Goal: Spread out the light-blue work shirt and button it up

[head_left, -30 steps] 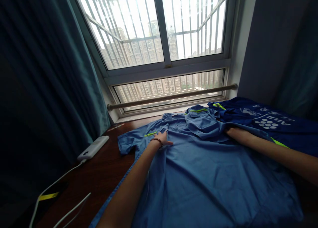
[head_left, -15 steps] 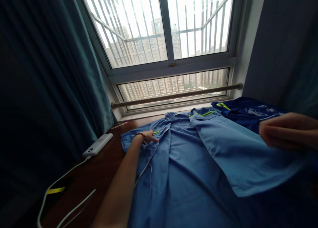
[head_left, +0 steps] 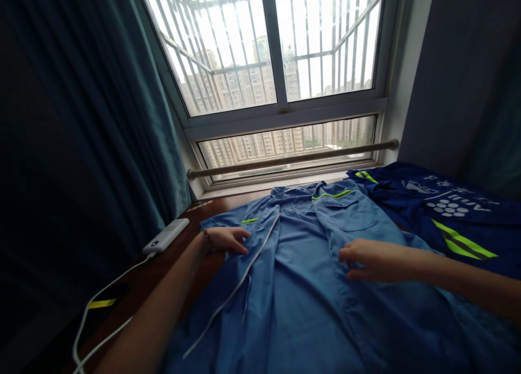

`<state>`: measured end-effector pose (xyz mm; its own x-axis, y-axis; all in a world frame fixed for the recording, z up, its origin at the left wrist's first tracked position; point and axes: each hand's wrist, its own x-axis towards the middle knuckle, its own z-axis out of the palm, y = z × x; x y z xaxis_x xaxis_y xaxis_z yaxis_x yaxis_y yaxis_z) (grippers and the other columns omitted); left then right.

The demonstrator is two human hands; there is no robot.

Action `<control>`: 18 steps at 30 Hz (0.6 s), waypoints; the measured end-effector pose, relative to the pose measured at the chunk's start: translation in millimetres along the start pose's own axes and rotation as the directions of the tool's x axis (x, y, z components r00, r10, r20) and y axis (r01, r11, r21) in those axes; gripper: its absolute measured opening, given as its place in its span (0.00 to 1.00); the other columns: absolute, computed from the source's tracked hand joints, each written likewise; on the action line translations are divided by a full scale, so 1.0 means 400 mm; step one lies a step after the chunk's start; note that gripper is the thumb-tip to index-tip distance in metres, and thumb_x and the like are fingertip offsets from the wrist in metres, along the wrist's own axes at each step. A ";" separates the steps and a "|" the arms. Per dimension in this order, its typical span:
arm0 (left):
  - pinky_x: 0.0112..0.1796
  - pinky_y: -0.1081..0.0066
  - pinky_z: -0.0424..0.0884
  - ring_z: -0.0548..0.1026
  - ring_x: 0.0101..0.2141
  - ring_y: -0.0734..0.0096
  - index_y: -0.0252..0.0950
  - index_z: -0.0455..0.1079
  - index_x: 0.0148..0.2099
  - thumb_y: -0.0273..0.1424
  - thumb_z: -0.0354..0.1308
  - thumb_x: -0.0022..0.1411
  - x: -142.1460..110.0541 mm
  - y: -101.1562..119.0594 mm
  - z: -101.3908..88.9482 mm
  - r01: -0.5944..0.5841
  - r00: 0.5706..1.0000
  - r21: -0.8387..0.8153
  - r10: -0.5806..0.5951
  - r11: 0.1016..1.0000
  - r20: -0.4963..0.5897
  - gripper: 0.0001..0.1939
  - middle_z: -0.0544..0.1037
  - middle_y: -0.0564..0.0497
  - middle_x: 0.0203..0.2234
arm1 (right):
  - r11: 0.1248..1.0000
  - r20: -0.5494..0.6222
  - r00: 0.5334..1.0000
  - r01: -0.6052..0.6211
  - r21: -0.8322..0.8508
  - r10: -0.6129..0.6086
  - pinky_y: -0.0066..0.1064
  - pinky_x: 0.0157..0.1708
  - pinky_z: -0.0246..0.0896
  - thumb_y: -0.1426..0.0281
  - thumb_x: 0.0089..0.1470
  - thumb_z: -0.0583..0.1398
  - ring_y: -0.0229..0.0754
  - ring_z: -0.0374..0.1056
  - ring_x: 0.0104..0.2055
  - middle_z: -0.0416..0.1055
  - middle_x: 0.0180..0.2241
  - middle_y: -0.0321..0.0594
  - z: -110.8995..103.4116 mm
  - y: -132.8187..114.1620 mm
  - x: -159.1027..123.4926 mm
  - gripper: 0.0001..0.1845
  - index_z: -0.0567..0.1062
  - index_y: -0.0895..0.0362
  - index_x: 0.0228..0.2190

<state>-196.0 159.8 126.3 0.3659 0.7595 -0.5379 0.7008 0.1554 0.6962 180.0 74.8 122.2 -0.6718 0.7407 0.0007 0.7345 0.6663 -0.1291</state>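
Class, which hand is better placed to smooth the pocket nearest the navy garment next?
Probably the right hand: it is just below that pocket, over the same shirt panel; the left hand is across the open front.

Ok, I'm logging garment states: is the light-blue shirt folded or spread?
Spread, front open: the light-blue shirt lies with its front edges apart.

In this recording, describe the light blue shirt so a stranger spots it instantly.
Start at the barred window, then drop to the brown surface. The light blue shirt lies below the left hand and right hand, its front open, paler than the white-lettered dark blue garment at right.
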 end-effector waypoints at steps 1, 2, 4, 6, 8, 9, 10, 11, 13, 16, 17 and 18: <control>0.33 0.71 0.68 0.73 0.32 0.68 0.36 0.68 0.41 0.33 0.65 0.38 -0.007 0.028 0.033 -0.085 0.993 -0.151 0.096 0.985 0.064 0.23 0.75 0.51 0.32 | 0.999 -0.016 1.000 0.021 0.028 -0.021 0.23 0.31 0.58 0.64 0.47 0.57 0.36 0.66 0.32 0.71 0.29 0.36 0.021 0.012 0.040 0.08 0.73 0.52 0.30; 0.36 0.71 0.67 0.73 0.35 0.68 0.38 0.65 0.45 0.34 0.63 0.42 -0.012 0.058 0.070 -0.170 0.978 -0.297 0.198 0.940 0.068 0.25 0.74 0.50 0.36 | 0.998 -0.059 0.998 0.012 0.054 -0.009 0.24 0.32 0.57 0.65 0.49 0.55 0.37 0.66 0.33 0.71 0.30 0.38 0.037 0.029 0.083 0.09 0.73 0.55 0.31; 0.39 0.69 0.66 0.72 0.39 0.66 0.39 0.60 0.51 0.36 0.59 0.48 -0.012 0.115 0.158 -0.244 0.931 -0.507 0.346 0.827 0.115 0.27 0.72 0.47 0.40 | 0.995 -0.140 0.988 -0.049 0.091 0.062 0.24 0.34 0.56 0.68 0.51 0.53 0.38 0.66 0.34 0.71 0.31 0.41 0.060 0.071 0.172 0.10 0.73 0.58 0.31; 0.44 0.64 0.62 0.68 0.45 0.61 0.39 0.56 0.54 0.36 0.56 0.52 -0.001 0.164 0.248 -0.184 0.822 -0.590 0.452 0.786 0.347 0.27 0.70 0.43 0.45 | 0.972 -0.212 0.950 -0.212 0.098 0.229 0.24 0.35 0.55 0.70 0.51 0.52 0.39 0.66 0.35 0.71 0.32 0.43 0.070 0.124 0.258 0.11 0.74 0.60 0.29; 0.47 0.63 0.59 0.67 0.47 0.62 0.38 0.56 0.55 0.36 0.55 0.53 0.020 0.206 0.319 -0.133 0.724 -0.586 0.482 0.799 0.493 0.26 0.69 0.43 0.46 | 0.943 -0.257 0.907 -0.317 0.099 0.332 0.26 0.37 0.54 0.72 0.52 0.49 0.42 0.65 0.38 0.71 0.34 0.48 0.073 0.180 0.334 0.14 0.74 0.62 0.31; 0.48 0.61 0.58 0.67 0.48 0.62 0.38 0.56 0.55 0.38 0.53 0.55 0.035 0.225 0.340 -0.142 0.702 -0.594 0.503 0.792 0.504 0.26 0.68 0.42 0.47 | 0.929 -0.275 0.887 -0.356 0.101 0.370 0.27 0.38 0.54 0.74 0.52 0.48 0.43 0.65 0.40 0.71 0.35 0.50 0.074 0.207 0.367 0.16 0.74 0.64 0.32; 0.47 0.60 0.59 0.67 0.47 0.62 0.38 0.55 0.55 0.40 0.50 0.57 0.054 0.244 0.351 -0.180 0.694 -0.588 0.525 0.789 0.492 0.25 0.67 0.41 0.47 | 0.918 -0.285 0.872 -0.384 0.104 0.397 0.28 0.39 0.54 0.74 0.53 0.47 0.45 0.65 0.41 0.70 0.36 0.53 0.075 0.231 0.397 0.17 0.74 0.66 0.33; 0.47 0.59 0.60 0.68 0.47 0.61 0.37 0.55 0.55 0.41 0.47 0.59 0.077 0.261 0.351 -0.248 0.716 -0.547 0.532 0.799 0.453 0.24 0.67 0.40 0.47 | 0.907 -0.292 0.859 -0.407 0.108 0.420 0.29 0.39 0.54 0.75 0.53 0.46 0.45 0.65 0.41 0.70 0.37 0.54 0.077 0.253 0.424 0.17 0.73 0.67 0.34; 0.45 0.61 0.62 0.70 0.44 0.61 0.34 0.59 0.53 0.42 0.41 0.61 0.136 0.289 0.322 -0.416 0.844 -0.276 0.481 0.867 0.239 0.23 0.70 0.39 0.45 | 0.891 -0.296 0.841 -0.440 0.116 0.454 0.29 0.40 0.54 0.75 0.54 0.46 0.46 0.65 0.42 0.70 0.38 0.56 0.085 0.285 0.470 0.18 0.73 0.67 0.35; 0.47 0.63 0.59 0.67 0.46 0.60 0.30 0.64 0.48 0.39 0.40 0.61 0.243 0.294 0.246 -0.266 0.860 0.292 0.363 0.918 -0.357 0.22 0.70 0.40 0.43 | 0.877 -0.287 0.829 -0.463 0.125 0.479 0.29 0.40 0.54 0.72 0.55 0.47 0.46 0.65 0.42 0.70 0.38 0.55 0.117 0.306 0.521 0.18 0.73 0.66 0.35; 0.50 0.62 0.55 0.63 0.49 0.59 0.29 0.62 0.50 0.37 0.38 0.62 0.279 0.282 0.222 -0.213 0.829 0.332 0.349 0.919 -0.437 0.22 0.67 0.38 0.47 | 0.874 -0.286 0.827 -0.469 0.127 0.484 0.29 0.40 0.54 0.71 0.55 0.47 0.45 0.65 0.42 0.69 0.38 0.56 0.132 0.307 0.532 0.18 0.73 0.66 0.35; 0.51 0.62 0.52 0.60 0.52 0.59 0.28 0.60 0.51 0.35 0.38 0.62 0.312 0.264 0.202 -0.162 0.798 0.362 0.337 0.918 -0.499 0.21 0.64 0.37 0.50 | 0.873 -0.288 0.824 -0.472 0.128 0.488 0.30 0.40 0.54 0.70 0.56 0.47 0.45 0.65 0.42 0.69 0.39 0.55 0.148 0.306 0.540 0.18 0.73 0.66 0.36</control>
<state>-26.8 219.9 94.3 0.2228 0.9739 0.0427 0.8056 -0.2086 0.5545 119.3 311.2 47.8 -0.1679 0.9602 0.2231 0.9453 0.2210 -0.2399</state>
